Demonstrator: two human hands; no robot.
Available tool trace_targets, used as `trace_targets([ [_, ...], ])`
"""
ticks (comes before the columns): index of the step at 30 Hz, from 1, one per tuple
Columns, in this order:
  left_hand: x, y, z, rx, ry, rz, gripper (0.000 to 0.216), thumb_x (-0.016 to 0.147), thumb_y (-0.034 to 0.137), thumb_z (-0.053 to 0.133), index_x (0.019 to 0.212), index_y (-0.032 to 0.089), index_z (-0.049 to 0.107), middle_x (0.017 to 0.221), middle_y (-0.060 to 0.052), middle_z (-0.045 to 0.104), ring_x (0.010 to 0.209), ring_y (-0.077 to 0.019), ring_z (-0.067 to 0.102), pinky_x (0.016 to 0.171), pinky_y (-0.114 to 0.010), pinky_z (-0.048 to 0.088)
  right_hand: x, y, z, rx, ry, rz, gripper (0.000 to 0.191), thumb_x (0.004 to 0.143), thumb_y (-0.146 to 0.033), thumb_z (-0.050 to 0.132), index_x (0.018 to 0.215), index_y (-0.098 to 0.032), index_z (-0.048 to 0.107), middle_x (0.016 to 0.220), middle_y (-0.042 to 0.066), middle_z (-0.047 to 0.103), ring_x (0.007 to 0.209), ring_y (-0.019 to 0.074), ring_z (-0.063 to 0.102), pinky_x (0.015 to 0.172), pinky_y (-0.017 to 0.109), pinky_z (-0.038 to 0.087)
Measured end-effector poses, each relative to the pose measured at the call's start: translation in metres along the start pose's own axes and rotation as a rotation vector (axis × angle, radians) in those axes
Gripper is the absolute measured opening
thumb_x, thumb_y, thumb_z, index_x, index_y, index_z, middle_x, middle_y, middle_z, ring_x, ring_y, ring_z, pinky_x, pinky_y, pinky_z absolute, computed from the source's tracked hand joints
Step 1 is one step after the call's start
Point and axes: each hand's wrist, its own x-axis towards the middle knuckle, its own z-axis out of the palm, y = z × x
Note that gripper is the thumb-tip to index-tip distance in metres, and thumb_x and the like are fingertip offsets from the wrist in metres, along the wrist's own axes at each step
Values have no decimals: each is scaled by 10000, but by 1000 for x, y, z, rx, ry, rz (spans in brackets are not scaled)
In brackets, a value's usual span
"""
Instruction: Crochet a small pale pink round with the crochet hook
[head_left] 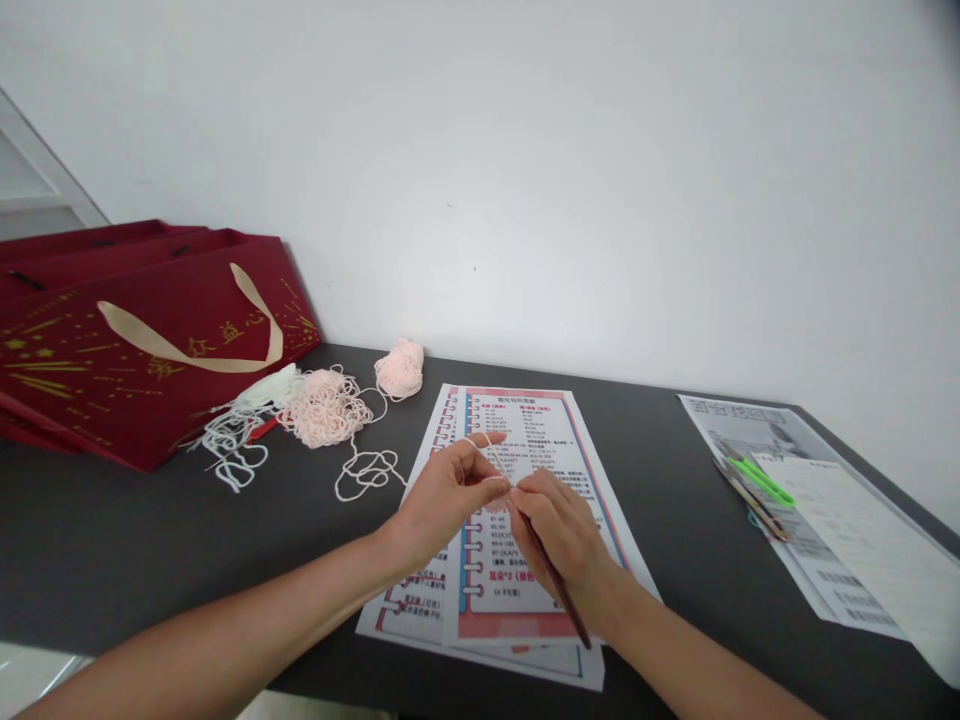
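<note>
My left hand [448, 492] is pinched on a strand of pale pink yarn [367, 470], with a loop over the raised forefinger. My right hand [559, 530] is closed on a brown crochet hook [559, 590], whose handle sticks out toward me. The fingertips of both hands meet over a printed instruction sheet [525, 420]. The yarn runs back to a loose pink tangle [326, 405] and a small pink ball [400, 367].
A dark red gift bag [112, 350] with a beige ribbon handle lies at the left by the wall. White yarn [236, 435] is next to it. Papers [847, 520] with a green tool [761, 480] and hooks lie at the right of the dark table [150, 540].
</note>
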Motion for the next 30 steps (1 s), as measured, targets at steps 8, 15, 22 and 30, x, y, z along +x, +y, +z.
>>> trace_targets([
  [8, -1, -2, -1, -336, -72, -202, 473, 679, 147, 729, 1126, 112, 581, 643, 44, 592, 626, -80, 537, 728, -253, 390, 2, 3, 2, -268, 27, -136, 190, 860, -37, 433, 962, -190, 480, 794, 68, 546, 702, 196, 481, 591, 326, 443],
  [15, -1, 6, -4, -355, -140, -223, 422, 658, 159, 753, 1057, 135, 619, 644, 40, 592, 615, -87, 548, 720, -265, 383, -3, 8, -1, 353, 133, 176, 180, 883, -111, 474, 973, -267, 477, 897, 23, 565, 764, 149, 578, 638, 287, 496],
  [22, 0, 5, -6, -299, -138, -181, 451, 665, 195, 753, 1088, 147, 605, 661, 35, 600, 647, -107, 551, 743, -286, 373, 3, -1, -1, 531, 191, 394, 95, 884, -160, 499, 876, -254, 496, 834, -3, 554, 626, 121, 548, 568, 269, 476],
  [30, -9, 2, 6, -327, -53, -99, 578, 703, 193, 731, 1236, 168, 510, 651, 64, 565, 650, -87, 519, 757, -261, 370, -1, 6, 0, -43, 138, -86, 283, 829, -27, 479, 1010, -242, 449, 811, 47, 560, 673, 178, 516, 569, 317, 444],
])
